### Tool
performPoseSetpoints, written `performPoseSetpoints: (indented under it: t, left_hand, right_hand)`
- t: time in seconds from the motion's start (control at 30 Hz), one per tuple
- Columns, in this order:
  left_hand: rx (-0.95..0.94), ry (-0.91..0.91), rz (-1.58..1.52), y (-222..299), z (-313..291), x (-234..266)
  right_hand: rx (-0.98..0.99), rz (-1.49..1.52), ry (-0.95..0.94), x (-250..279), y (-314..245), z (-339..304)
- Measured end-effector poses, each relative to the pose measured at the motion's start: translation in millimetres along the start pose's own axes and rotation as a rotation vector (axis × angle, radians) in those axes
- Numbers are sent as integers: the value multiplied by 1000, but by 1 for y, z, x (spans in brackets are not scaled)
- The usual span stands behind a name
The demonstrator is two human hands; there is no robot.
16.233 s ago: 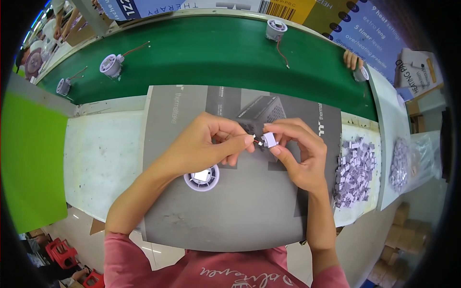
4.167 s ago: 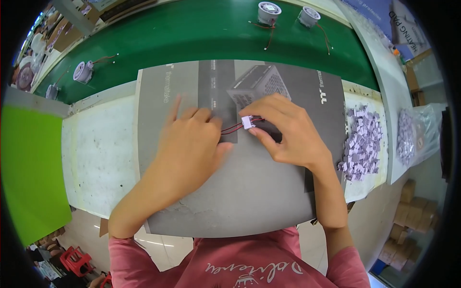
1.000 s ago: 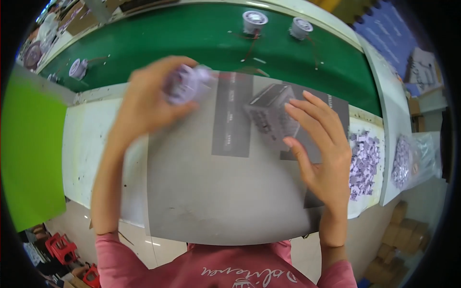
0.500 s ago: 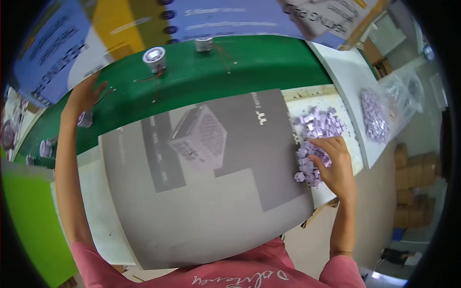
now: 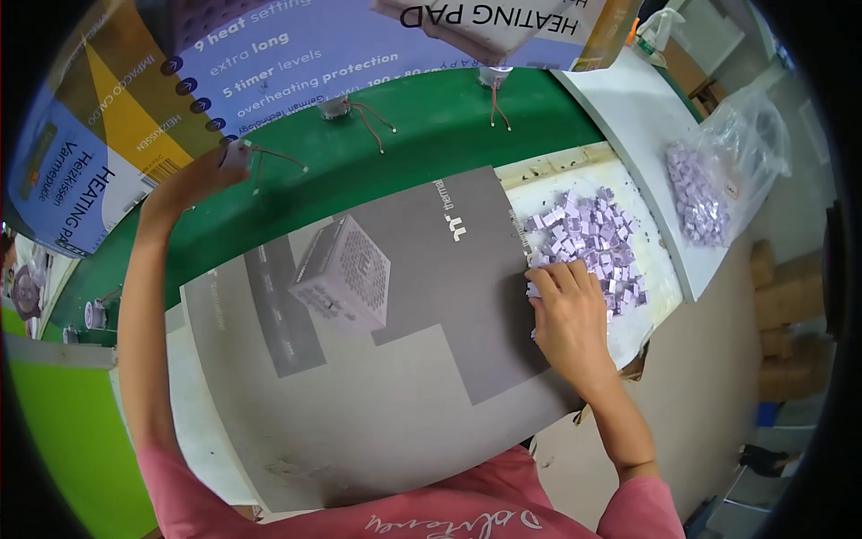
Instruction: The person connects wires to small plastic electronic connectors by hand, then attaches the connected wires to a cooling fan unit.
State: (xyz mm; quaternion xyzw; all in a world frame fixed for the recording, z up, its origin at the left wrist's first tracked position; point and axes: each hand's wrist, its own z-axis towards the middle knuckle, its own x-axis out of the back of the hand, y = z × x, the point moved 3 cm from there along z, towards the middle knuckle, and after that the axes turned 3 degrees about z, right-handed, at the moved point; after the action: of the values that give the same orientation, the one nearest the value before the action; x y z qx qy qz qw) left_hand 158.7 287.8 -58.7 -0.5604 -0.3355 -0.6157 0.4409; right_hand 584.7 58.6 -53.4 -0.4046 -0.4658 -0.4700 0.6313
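My left hand reaches over the green conveyor belt, its fingers closed round a small round lilac part with thin wires trailing to the right. My right hand is at the near left edge of a heap of small lilac blocks. Its fingers are curled down with thumb and index close together, and what lies between the tips is hidden. The blocks rest on a white board beside a large grey printed cardboard sheet, which spreads in front of me.
More round wired parts stand on the green belt. A printed blue and yellow carton overhangs its far side. At the right, a clear bag of lilac blocks lies on a white ledge. Brown boxes stand beyond.
My left hand has moved right and now grips a round wired part. My right hand has moved left and down, its fingers curling into the heap. The view has shifted too.
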Motion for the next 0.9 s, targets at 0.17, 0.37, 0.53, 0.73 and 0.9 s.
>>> performPoseSetpoints:
  t: [0.17,0.37,0.53,0.73,0.9]
  left_hand:
    - [82,-230,5,93,-120,71]
    - [221,-358,-33,145,-226,40]
    - [-85,-275,-264,162,-204,34]
    - [-359,-540,-906,133,-173,10]
    - [-500,-897,-1108,134,-154,1]
  right_hand:
    - [22,307,100,18,-4,5]
    - [233,1132,83,33,-53,39]
    - [438,1500,-122,35,-99,56]
    - [528,1930,-328,4,-132,72]
    - [460,2110,-432,-22,-141,78]
